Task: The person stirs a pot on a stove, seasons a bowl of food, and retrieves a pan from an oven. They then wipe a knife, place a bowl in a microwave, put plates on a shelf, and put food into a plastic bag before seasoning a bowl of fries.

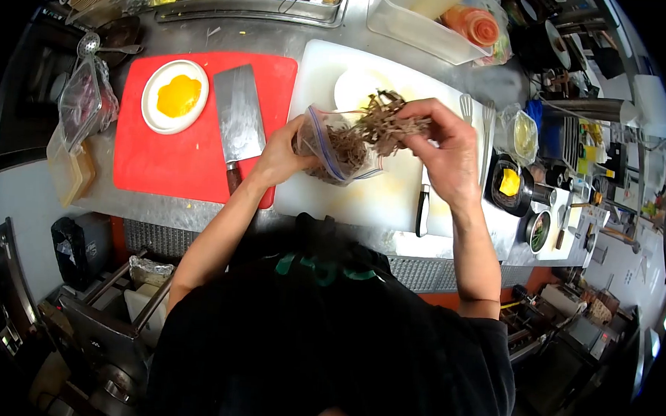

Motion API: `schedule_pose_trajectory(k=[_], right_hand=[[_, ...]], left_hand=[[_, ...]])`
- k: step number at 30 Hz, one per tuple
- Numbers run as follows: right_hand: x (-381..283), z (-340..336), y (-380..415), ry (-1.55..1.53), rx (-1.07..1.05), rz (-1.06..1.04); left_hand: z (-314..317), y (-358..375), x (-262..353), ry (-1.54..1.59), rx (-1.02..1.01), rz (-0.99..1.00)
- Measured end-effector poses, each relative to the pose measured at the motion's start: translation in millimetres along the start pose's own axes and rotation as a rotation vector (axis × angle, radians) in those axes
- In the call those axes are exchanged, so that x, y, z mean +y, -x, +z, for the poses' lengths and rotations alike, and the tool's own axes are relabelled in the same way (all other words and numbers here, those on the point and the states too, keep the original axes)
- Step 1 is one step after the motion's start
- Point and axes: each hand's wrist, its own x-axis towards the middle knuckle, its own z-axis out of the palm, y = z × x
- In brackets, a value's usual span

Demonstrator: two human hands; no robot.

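My left hand grips the side of a clear zip bag, whose open mouth faces right. Inside it lie brown, stringy shreds. Between the thumb and fingers of my right hand is a clump of brown shreds, held up by the bag's mouth. Behind the clump, a white plate is partly hidden on the white cutting board. A black-handled knife lies below my right hand. To the left, a cleaver rests on a red cutting board.
A white dish holding yellow egg yolk or sauce sits on the red board. Along the back stand a metal tray of ingredients and a plastic bin with bottles. A slotted ladle is at far left, a black container at right.
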Motion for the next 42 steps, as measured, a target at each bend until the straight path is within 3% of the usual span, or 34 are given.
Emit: schedule_pose_trajectory(k=[3, 7, 9, 12, 14, 15, 17, 18, 20, 22, 24, 26, 28, 29, 31, 34, 38, 40, 41, 42], right_hand=[[-12, -16, -7, -0.231, 0.079, -0.063], [-7, -24, -27, -0.132, 0.173, 0.067], [34, -16, -44, -0.063, 0.134, -0.03], [92, 18, -65, -0.034, 0.043, 0.055], [101, 30, -73, 0.18, -0.184, 0.075], [99, 29, -73, 0.175, -0.182, 0.076], [87, 21, -74, 0.662, -0.124, -0.137], [80, 15, -74, 0.664, -0.122, -0.136], [59, 0, -70, 0.359, -0.013, 0.028], [16, -10, -46, 0.285, 0.009, -0.02], [-17, -3, -23, 0.233, -0.199, -0.153], [8, 27, -12, 0.317, -0.292, -0.554], [-2, 50, -7, 0.666, -0.485, -0.426], [1, 61, -4, 0.672, -0.484, -0.43], [17, 80, 3, 0.993, -0.416, -0.513], [27, 85, 8, 0.888, -0.382, -0.623], [10, 65, 11, 0.674, -0.405, -0.532], [-4, 48, 15, 0.446, -0.307, -0.426], [-11, 42, 15, 0.35, -0.126, -0.524], [-21, 33, 15, 0.188, -0.079, -0.429]], left_hand=[[-5, 2, -17, -0.122, -0.009, -0.066], [-10, 10, -24, -0.118, -0.006, -0.033], [-11, 13, -23, -0.086, 0.019, -0.038], [-10, 13, -14, -0.023, 0.007, -0.057], [-10, 13, -16, -0.043, 0.008, -0.063], [-11, 13, -17, -0.062, 0.006, -0.066], [-12, 14, -16, -0.088, 0.014, -0.062], [-11, 15, -14, -0.11, 0.024, -0.06], [-11, 14, -5, -0.159, 0.015, -0.036], [-11, 13, -2, -0.205, 0.015, -0.016], [-12, 13, -1, -0.235, -0.011, 0.002], [-10, 15, 6, -0.238, -0.002, 0.014], [-8, 18, 4, -0.241, 0.015, 0.032], [-9, 21, -5, -0.24, 0.013, 0.061], [-8, 27, -1, -0.253, 0.036, 0.121], [-8, 33, 6, -0.307, 0.025, 0.15], [-3, 33, 7, -0.322, 0.061, 0.169], [-4, 31, 13, -0.344, 0.025, 0.22], [-3, 31, 16, -0.345, 0.026, 0.219], [-2, 30, 19, -0.345, 0.036, 0.179]])
